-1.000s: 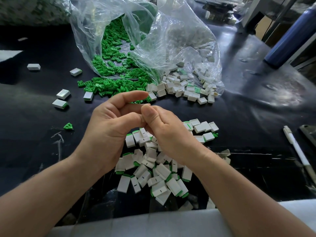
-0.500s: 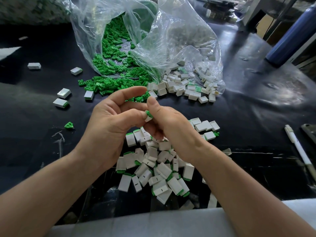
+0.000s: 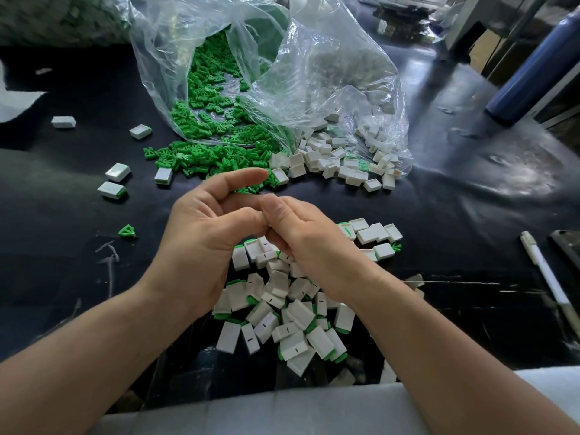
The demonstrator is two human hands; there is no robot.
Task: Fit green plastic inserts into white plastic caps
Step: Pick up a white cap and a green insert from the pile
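Left hand [image 3: 201, 233] and right hand [image 3: 314, 243] were together, thumbs tip to tip, right fingers curled under, left index stuck out straight over the top. Both pinched one cap [image 3: 269, 226]; only a white sliver showed at the thumb tips, the rest hidden.

Change: half a second before, the piece sat open between my thumbs with green showing on top. Now the thumbs had closed over it and no green was visible. My read: the insert was being pressed home, or was just seated. I couldn't confirm that, as the joint was covered.

So the task's thing was inside the pinch, held up off the desk [image 3: 439, 199], right above the finished pile [image 3: 282, 309] by the near edge.

Further out:
- The loose green inserts [image 3: 219, 152] lay toward the far edge, spilling from the clear bag [image 3: 329, 73].
- The empty white caps [image 3: 339, 164] lay just right of them at the bag mouth.
- A few assembled strays [image 3: 113, 183] and one single insert [image 3: 127, 231] sat toward the left edge.
- A pen [image 3: 546, 274] lay near the right edge.
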